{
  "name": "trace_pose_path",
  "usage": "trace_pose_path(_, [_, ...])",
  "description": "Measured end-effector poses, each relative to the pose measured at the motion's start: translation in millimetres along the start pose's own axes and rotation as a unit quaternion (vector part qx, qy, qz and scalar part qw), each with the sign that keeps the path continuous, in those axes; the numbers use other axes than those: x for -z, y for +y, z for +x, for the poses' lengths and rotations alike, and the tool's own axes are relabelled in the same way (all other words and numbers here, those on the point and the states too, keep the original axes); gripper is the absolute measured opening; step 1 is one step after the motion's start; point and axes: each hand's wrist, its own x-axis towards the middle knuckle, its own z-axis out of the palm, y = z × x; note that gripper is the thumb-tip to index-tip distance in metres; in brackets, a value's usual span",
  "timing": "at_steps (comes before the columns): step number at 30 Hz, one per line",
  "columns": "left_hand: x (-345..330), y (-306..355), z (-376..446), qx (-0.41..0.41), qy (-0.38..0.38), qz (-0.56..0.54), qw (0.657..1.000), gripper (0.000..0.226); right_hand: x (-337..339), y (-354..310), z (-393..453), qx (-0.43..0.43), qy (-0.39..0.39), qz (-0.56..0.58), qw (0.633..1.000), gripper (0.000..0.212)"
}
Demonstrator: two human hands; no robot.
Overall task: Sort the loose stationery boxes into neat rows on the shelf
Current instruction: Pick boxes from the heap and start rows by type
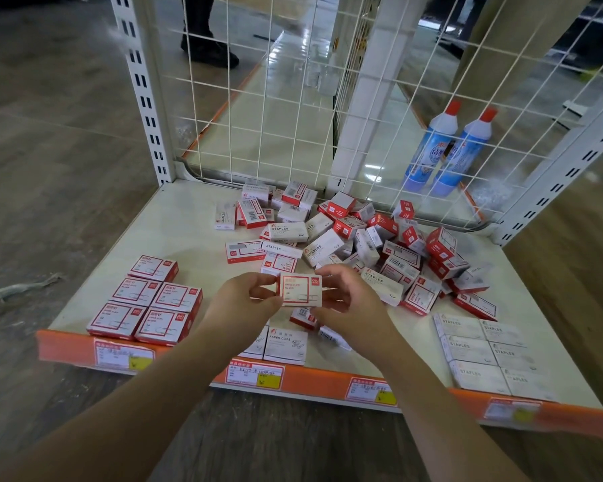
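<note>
Both hands, left hand (249, 293) and right hand (345, 300), pinch one red-framed paper-clip box (300, 289) above the shelf (174, 231); its matching row (147, 300) lies left, nearer the left grip.

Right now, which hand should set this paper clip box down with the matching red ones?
Left hand: the red paper clip boxes lie on its side; the right hand sits farther away.

Two red-capped bottles (446, 151) behind wire mesh (293, 99); perhaps cleaner.
</note>
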Motion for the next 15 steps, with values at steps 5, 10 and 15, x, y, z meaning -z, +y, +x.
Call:
trace_pose_path(5, [0.7, 1.0, 0.1, -0.021, 0.005, 0.011, 1.000, 0.033, 1.1, -0.2, -2.0, -0.010, 0.004, -0.045, 0.999, 0.042])
trace_pose_path(10, [1.0, -2.4, 1.7, -0.036, 0.007, 0.053, 0.998, 0.032, -0.4, -3.0, -2.5, -0.020, 0.002, -0.055, 0.998, 0.042])
trace_pose_path(15, [11.1, -11.8, 3.9, -0.046, 0.024, 0.133, 0.990, 0.036, -6.7, -10.2, 0.5, -0.025, 0.006, -0.067, 0.997, 0.041])
